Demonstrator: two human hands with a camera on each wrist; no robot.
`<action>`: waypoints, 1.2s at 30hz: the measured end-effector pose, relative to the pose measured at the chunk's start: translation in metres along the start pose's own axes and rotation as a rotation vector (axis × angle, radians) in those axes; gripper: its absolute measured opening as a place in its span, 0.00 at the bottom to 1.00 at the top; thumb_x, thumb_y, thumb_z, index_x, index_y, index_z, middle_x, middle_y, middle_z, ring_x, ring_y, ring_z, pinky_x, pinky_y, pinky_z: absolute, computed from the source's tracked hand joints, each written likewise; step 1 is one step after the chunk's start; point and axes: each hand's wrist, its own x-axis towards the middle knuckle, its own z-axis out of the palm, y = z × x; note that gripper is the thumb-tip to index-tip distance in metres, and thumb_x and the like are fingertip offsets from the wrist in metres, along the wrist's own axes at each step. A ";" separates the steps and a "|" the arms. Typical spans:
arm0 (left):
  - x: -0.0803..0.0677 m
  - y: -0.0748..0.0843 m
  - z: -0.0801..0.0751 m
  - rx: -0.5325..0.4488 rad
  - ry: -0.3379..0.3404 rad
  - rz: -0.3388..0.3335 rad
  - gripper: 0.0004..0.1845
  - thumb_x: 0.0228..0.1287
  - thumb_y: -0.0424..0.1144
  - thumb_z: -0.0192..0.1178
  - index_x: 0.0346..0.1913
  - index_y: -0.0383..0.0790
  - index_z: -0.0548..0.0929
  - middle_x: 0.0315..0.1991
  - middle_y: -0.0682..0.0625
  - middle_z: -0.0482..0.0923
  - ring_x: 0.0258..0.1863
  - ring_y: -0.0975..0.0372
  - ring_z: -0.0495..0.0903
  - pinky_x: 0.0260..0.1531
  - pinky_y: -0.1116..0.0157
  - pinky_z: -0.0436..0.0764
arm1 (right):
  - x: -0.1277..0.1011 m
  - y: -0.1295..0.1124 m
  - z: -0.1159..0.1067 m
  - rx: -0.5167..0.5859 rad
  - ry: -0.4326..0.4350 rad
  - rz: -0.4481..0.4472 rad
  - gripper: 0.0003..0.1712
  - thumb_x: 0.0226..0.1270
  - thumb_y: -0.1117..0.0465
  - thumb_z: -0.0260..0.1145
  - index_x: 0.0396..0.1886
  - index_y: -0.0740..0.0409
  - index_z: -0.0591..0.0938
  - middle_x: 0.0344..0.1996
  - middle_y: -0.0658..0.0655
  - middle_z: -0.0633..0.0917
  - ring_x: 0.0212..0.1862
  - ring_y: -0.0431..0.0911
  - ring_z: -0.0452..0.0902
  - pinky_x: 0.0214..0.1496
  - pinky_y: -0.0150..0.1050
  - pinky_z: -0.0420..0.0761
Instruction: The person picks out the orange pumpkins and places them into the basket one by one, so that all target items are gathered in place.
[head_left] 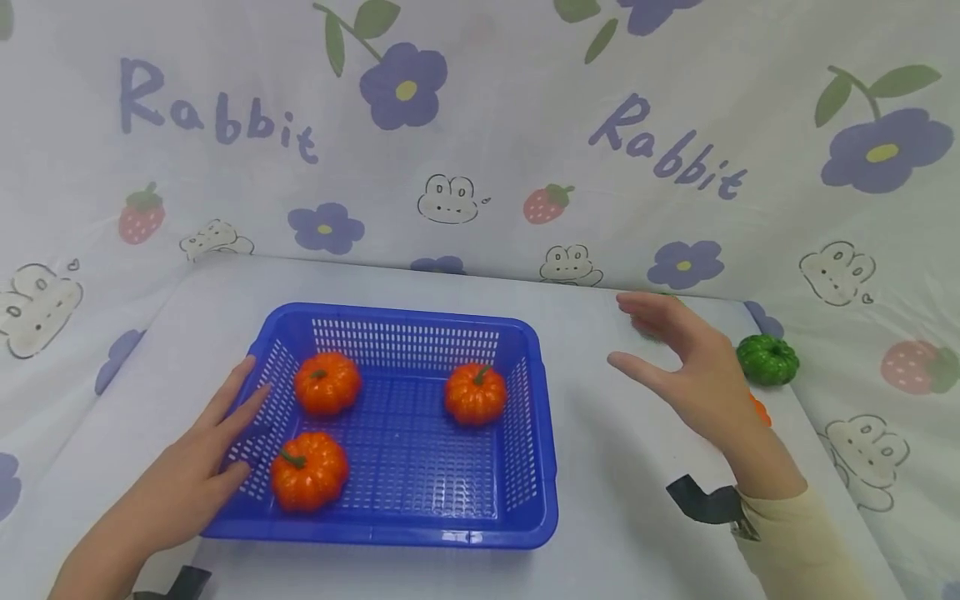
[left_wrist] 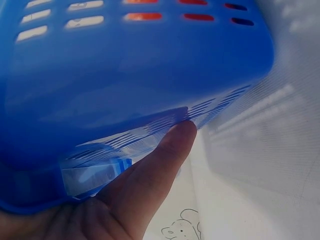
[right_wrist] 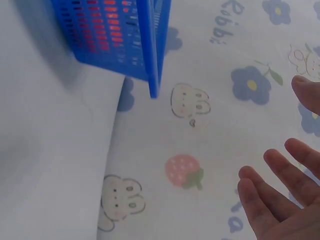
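Note:
A blue plastic basket [head_left: 390, 533] with slotted walls stands on the white table. Inside it are three small orange pumpkins: one at the back left [head_left: 327, 383], one at the front left [head_left: 309, 472], one at the back right [head_left: 476, 394]. My left hand [head_left: 183, 475] rests at the basket's left side, fingers spread along the rim. In the left wrist view its thumb [left_wrist: 160, 170] lies against the basket wall. To the right of the basket, my right hand [head_left: 693, 367] is raised with thumb and fingers apart, holding nothing.
A green pumpkin [head_left: 768, 360] sits near the table's right edge, beyond my right hand. An orange thing [head_left: 761, 410] is mostly hidden behind that wrist, and another object is partly covered by the right fingers. A printed cloth [head_left: 495, 125] hangs behind the table.

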 end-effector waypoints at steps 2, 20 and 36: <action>0.000 0.000 0.000 0.001 0.000 0.002 0.43 0.70 0.26 0.62 0.86 0.31 0.57 0.90 0.49 0.25 0.81 0.30 0.54 0.65 0.26 0.68 | -0.003 0.002 -0.005 0.005 0.005 0.021 0.39 0.64 0.66 0.82 0.74 0.48 0.80 0.68 0.49 0.83 0.70 0.49 0.79 0.71 0.25 0.72; 0.000 -0.002 -0.001 -0.009 0.021 0.031 0.44 0.69 0.25 0.62 0.86 0.33 0.58 0.90 0.51 0.26 0.81 0.30 0.54 0.66 0.27 0.68 | -0.020 0.040 -0.032 0.008 0.127 0.039 0.41 0.59 0.77 0.81 0.73 0.59 0.80 0.66 0.53 0.83 0.67 0.34 0.78 0.68 0.24 0.74; 0.000 -0.001 0.000 0.000 0.019 0.021 0.44 0.69 0.25 0.62 0.86 0.33 0.58 0.90 0.50 0.27 0.81 0.30 0.55 0.66 0.27 0.68 | -0.054 0.069 -0.068 -0.125 0.170 0.243 0.41 0.69 0.64 0.80 0.79 0.53 0.75 0.70 0.52 0.80 0.62 0.23 0.73 0.62 0.15 0.70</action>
